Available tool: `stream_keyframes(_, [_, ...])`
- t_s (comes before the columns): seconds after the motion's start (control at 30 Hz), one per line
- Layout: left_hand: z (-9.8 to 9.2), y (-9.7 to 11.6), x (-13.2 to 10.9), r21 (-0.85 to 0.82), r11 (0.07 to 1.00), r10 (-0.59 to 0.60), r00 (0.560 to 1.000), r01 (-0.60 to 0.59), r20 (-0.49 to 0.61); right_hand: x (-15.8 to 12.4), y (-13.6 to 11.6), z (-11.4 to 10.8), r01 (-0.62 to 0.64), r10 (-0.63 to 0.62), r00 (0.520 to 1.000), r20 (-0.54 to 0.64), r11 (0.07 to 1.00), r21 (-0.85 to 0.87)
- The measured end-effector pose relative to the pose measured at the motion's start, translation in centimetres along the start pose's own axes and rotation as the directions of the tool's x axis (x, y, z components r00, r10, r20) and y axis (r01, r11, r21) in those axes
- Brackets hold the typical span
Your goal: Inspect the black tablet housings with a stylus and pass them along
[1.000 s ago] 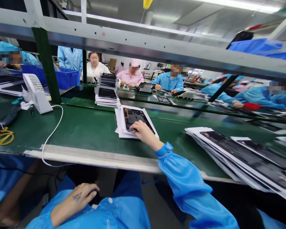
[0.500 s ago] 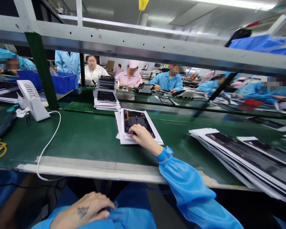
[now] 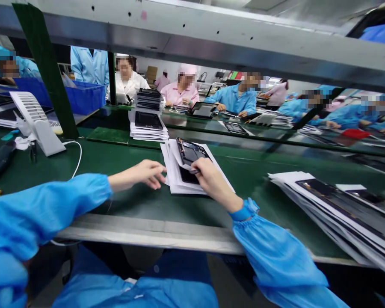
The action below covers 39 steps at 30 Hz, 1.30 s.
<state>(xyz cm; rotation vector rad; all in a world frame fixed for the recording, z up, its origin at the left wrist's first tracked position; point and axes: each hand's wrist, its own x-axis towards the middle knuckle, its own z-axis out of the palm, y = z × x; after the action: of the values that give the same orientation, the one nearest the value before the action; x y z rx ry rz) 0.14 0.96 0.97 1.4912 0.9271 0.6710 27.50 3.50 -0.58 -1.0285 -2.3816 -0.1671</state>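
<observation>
- Right hand (image 3: 213, 182): closed on the lower edge of a dark tablet panel (image 3: 189, 152), which tilts up from the sheets beneath it.
- Left hand (image 3: 137, 175): open, fingers loosely curved, just beside the white paper sheets (image 3: 171, 169), holding nothing.
- Panel and sheets: near the middle of the front edge of the green table (image 3: 167, 209).
- Paper-interleaved stack (image 3: 333, 201): toward the table's right edge.
- Second stack (image 3: 148, 126): beyond the hands, toward the far edge.
- White desk fan (image 3: 40, 128): toward the left edge.
</observation>
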Motion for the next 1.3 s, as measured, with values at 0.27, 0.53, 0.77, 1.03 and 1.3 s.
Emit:
stream_keyframes(0.27, [2.7, 1.4, 6.8, -0.197, 0.980, 0.003, 0.994, -0.025, -0.112, -0.9, -5.7, -0.7, 0.075, -0.072, 0.996, -0.057, 0.995, 0.063])
stream_keyframes(0.53, [0.4, -0.5, -9.1, -0.022, 0.999, 0.037, 0.922, -0.049, -0.385, -7.1, -14.5, -2.6, 0.028, 0.202, 0.903, -0.379, 0.853, 0.521])
stream_keyframes(0.77, [0.2, -4.9, -9.4, 0.202, 0.979, 0.064, 0.949, 0.000, -0.309, -6.3, -18.1, 1.5, -0.015, 0.219, 0.964, -0.149, 0.606, 0.795])
stream_keyframes(1.03, [-0.6, -5.3, -14.0, 0.899, 0.438, 0.322, 0.935, -0.009, -0.148, -6.3, -17.9, 4.3, -0.158, 0.225, 0.974, 0.018, 0.620, 0.769])
stream_keyframes(1.3, [0.6, -6.9, -15.8, 0.779, 0.591, 0.310, 0.950, -0.211, 0.022, -5.8, -19.2, 5.2, 0.067, -0.034, 0.997, -0.065, 0.773, 0.630])
